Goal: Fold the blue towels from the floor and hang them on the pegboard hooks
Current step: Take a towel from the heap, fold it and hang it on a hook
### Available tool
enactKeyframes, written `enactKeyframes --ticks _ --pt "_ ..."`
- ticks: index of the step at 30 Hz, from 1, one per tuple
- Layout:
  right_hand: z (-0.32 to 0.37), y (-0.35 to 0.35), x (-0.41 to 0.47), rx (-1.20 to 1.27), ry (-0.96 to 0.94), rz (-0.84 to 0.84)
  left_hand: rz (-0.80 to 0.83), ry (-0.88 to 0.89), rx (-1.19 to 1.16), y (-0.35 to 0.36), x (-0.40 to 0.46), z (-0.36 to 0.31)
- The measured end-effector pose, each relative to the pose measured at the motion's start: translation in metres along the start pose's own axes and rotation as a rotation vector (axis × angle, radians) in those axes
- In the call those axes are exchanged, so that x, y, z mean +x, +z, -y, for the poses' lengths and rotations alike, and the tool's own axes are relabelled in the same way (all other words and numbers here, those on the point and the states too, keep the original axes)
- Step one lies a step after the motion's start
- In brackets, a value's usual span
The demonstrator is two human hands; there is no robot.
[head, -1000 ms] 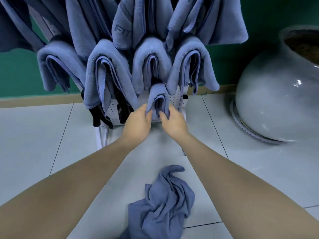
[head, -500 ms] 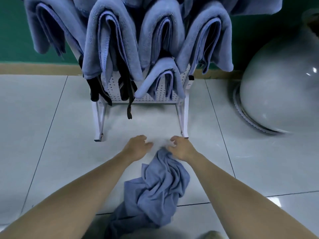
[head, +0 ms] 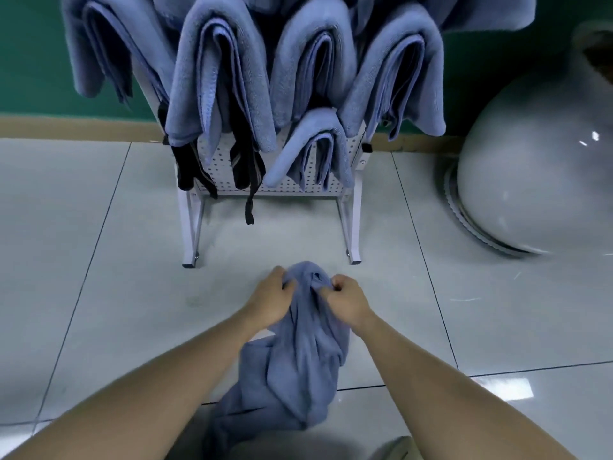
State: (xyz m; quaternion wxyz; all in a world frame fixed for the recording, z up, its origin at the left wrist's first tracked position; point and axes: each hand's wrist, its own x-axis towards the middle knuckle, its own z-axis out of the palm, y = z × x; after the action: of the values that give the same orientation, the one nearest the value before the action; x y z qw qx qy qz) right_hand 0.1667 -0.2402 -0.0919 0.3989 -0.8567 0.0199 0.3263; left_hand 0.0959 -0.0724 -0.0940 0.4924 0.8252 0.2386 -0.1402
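Observation:
A crumpled blue towel (head: pixel 300 366) hangs from both my hands above the tiled floor, its lower end bunched near the bottom of the view. My left hand (head: pixel 270 298) grips its top edge on the left, and my right hand (head: pixel 348 298) pinches the same edge on the right. Beyond them stands the white pegboard rack (head: pixel 225 167), with several folded blue towels draped on its hooks. The lowest, smallest folded towel (head: pixel 311 151) hangs at the rack's lower right.
Black straps (head: pixel 247 171) dangle from the rack's lower left. A large pale round vase (head: pixel 537 174) stands on the floor at the right. A green wall with a tan skirting runs behind. The rack's white legs (head: pixel 190 234) rest on grey tiles.
Both hands left the small folded towel on the rack, dropped to the floor, took hold of the crumpled towel and lifted its top edge. The view tilted downward.

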Motion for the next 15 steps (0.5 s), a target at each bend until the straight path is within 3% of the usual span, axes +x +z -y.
enactKeyframes --ticks 4,7,11,15 --pt "0.075 -0.022 -0.015 0.301 0.023 0.099 -0.033 0.097 -0.061 -0.062 -0.012 -0.044" --pt "0.127 -0.044 -0.045 0.292 -0.106 0.173 -0.026 0.189 0.017 -0.102 -0.035 -0.079" --pt "0.184 -0.082 -0.104 0.213 -0.295 0.121 -0.026 0.386 0.118 -0.152 -0.082 -0.130" --pt "0.219 -0.109 -0.165 0.176 -0.448 0.099 -0.141 0.595 0.227 -0.193 -0.134 -0.179"
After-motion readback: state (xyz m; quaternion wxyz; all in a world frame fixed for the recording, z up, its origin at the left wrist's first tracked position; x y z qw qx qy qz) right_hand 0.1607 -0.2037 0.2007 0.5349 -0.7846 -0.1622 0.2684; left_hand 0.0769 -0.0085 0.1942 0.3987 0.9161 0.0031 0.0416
